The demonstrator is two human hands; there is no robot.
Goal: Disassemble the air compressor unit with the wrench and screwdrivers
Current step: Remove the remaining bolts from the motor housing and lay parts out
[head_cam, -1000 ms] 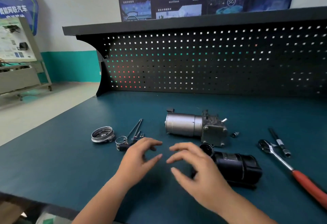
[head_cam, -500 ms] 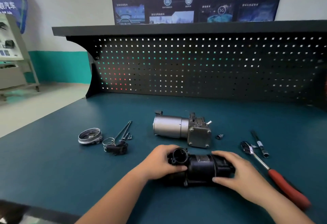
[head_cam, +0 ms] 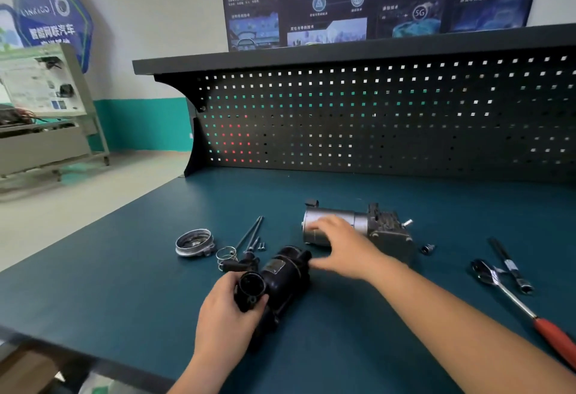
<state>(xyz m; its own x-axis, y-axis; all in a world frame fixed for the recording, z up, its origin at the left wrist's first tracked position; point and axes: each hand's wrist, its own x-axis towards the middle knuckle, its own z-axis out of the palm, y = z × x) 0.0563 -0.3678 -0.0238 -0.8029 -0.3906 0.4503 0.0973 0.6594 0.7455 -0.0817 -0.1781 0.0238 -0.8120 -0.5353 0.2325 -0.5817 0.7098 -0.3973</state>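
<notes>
1. The desk (head_cam: 124, 284) has a teal top. A perforated back panel (head_cam: 405, 119) stands along its rear edge.
2. The air compressor unit (head_cam: 389, 234) lies on its side near the middle of the desk, well short of the back panel. Its silver motor casing points toward the left edge and its grey block toward the right edge.
3. The black canister (head_cam: 280, 272) lies just in front of the silver casing, apart from it. It is set at an angle, with its open end toward the front edge.
4. The left hand (head_cam: 224, 315) grips the open end of the black canister, with the thumb and fingers curled around the rim.
5. The right hand (head_cam: 346, 247) is spread over the silver casing with fingers extended and nothing held. Motion blur hides whether the fingers press on it.
6. The wrench (head_cam: 514, 300) lies toward the right edge, its red handle pointing at the front right corner. A dark screwdriver (head_cam: 509, 264) lies just beside the wrench head.
7. Bare top extends from the black canister to the left edge, and another bare strip separates the right forearm from the wrench.
8. A metal ring (head_cam: 194, 242), a wire clip (head_cam: 226, 253) and long bolts (head_cam: 249, 233) sit left of the canister. The clip is nearest the canister.
9. A small fitting (head_cam: 427, 248) lies just right of the grey block.
</notes>
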